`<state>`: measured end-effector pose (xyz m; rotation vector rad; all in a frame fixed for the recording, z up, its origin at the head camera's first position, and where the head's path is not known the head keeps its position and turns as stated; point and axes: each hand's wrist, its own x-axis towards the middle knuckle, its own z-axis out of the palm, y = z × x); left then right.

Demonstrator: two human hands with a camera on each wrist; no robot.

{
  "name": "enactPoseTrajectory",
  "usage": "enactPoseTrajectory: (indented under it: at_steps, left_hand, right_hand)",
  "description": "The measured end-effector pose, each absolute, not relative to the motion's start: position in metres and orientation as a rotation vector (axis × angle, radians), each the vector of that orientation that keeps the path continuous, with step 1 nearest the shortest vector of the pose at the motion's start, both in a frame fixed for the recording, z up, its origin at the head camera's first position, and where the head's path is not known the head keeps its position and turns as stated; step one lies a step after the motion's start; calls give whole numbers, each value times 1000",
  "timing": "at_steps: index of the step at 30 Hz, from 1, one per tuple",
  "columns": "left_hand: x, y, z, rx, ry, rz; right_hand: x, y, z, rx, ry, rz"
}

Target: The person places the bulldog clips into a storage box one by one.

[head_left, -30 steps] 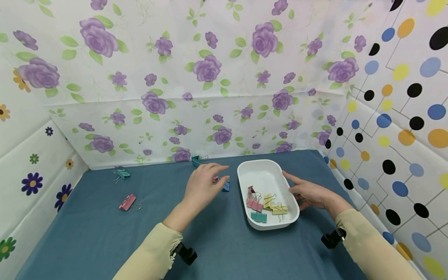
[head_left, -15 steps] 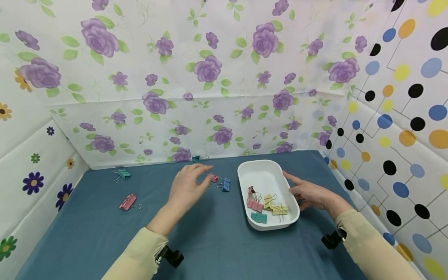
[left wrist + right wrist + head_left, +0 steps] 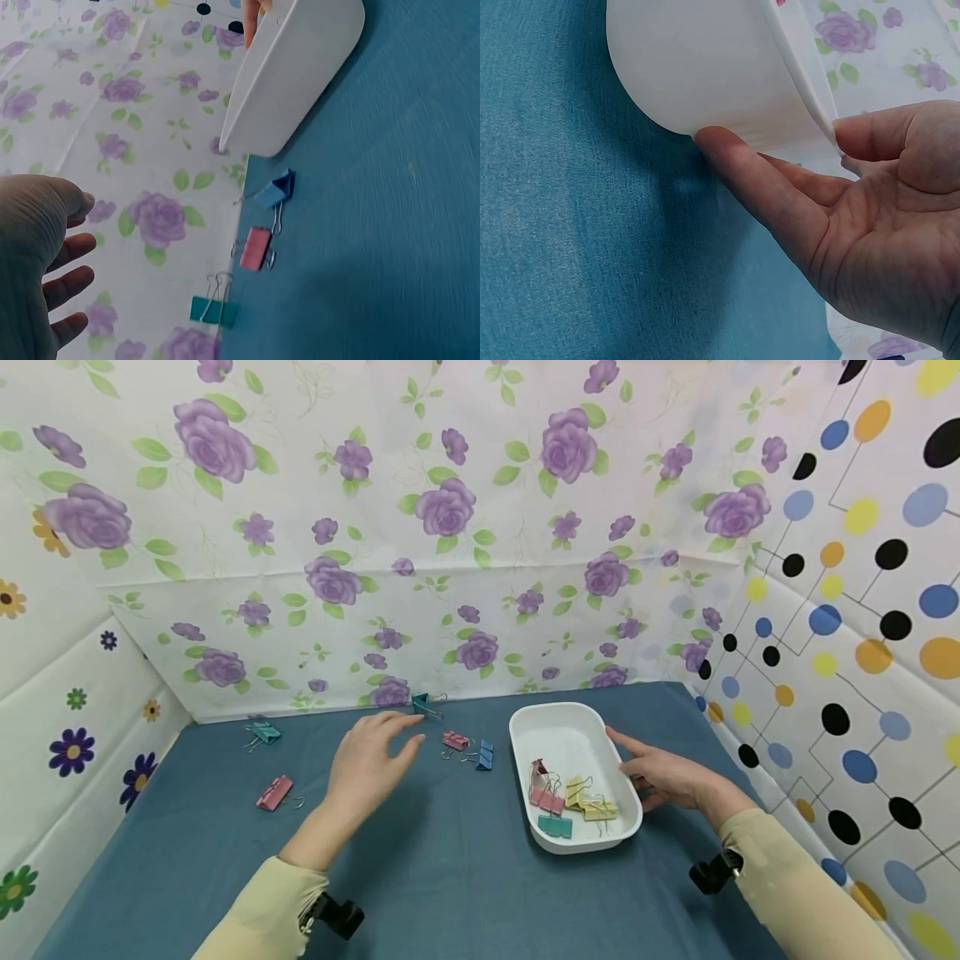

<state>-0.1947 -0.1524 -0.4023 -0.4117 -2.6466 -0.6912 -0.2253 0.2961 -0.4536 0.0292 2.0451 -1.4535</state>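
Note:
My left hand (image 3: pixel 369 756) hovers over the blue cloth, thumb and fingers apart, with nothing between them. To its right lie a small pink binder clip (image 3: pixel 455 741) and a blue binder clip (image 3: pixel 484 755); behind is a teal binder clip (image 3: pixel 422 703) by the back wall. My right hand (image 3: pixel 667 774) holds the right side of a white plastic tub (image 3: pixel 531 727), with fingertips at its rim and lower edge in the right wrist view. Inside the tub are pink clips (image 3: pixel 546 800), yellow clips (image 3: pixel 598 810) and a teal clip (image 3: pixel 554 826).
Farther left on the blue cloth (image 3: pixel 187 860) lie another teal binder clip (image 3: pixel 266 732) and a larger pink binder clip (image 3: pixel 274 793). A flowered sheet (image 3: pixel 360 635) rises along the back edge, and a dotted sheet (image 3: pixel 862 710) stands on the right.
My left hand has moved left, away from the small pink and blue clips, which are now uncovered. My right hand and the tub have stayed in place.

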Motion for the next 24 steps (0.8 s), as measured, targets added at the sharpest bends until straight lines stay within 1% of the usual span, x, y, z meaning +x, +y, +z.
enactPoseTrajectory:
  at_steps: [11,24]
  left_hand:
    - [-186,-195,-409,-307,-2681,-634]
    - [-172,-246,-416,-176,-2655,-567]
  right_hand:
    - [-226,296,-459,58,2048,-1463]
    - [-226,296,-456,55,2062,-1461]
